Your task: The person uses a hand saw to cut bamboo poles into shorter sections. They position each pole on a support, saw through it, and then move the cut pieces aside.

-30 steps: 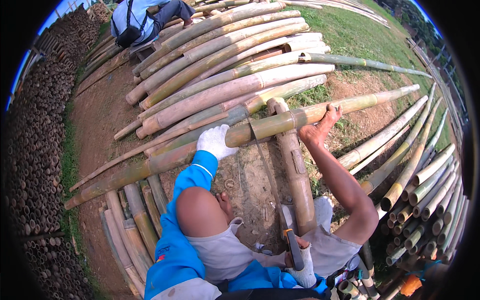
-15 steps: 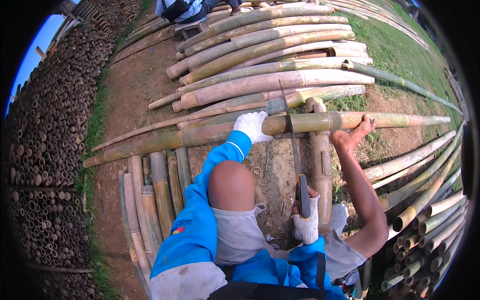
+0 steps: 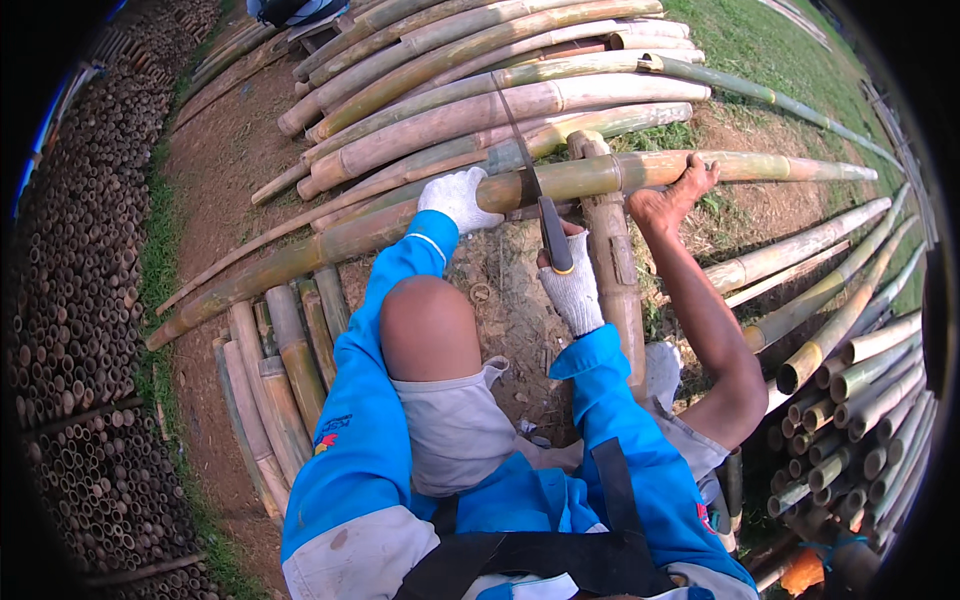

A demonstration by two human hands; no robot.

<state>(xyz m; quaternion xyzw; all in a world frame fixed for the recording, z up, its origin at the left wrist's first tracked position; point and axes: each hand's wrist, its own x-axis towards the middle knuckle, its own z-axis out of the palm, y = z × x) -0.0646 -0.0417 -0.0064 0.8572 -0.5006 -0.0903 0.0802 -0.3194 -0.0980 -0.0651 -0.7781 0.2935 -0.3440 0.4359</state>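
Observation:
A long green-brown bamboo pole (image 3: 590,178) lies across in front of me. My left hand (image 3: 458,200), in a white knit glove, is wrapped over it just left of the saw. My right hand (image 3: 574,285), in a fingerless-looking white glove, grips the dark handle of a handsaw (image 3: 551,232). The saw's long thin blade crosses the pole between my left hand and a thick bamboo support (image 3: 612,250). How deep the blade sits in the pole cannot be made out. My bare right foot (image 3: 675,203) presses on the pole right of the support.
Beyond the pole lies a stack of thick bamboo poles (image 3: 450,122). Shorter bamboo lengths (image 3: 292,345) lie at my left. Cut tubes are piled (image 3: 85,240) at the far left, and more bamboo (image 3: 850,425) at the right. Part of a person (image 3: 300,10) shows at the top.
My right hand has pushed the saw forward, away from me, so its handle is now close to the pole. My left hand still holds the pole; the view has shifted slightly.

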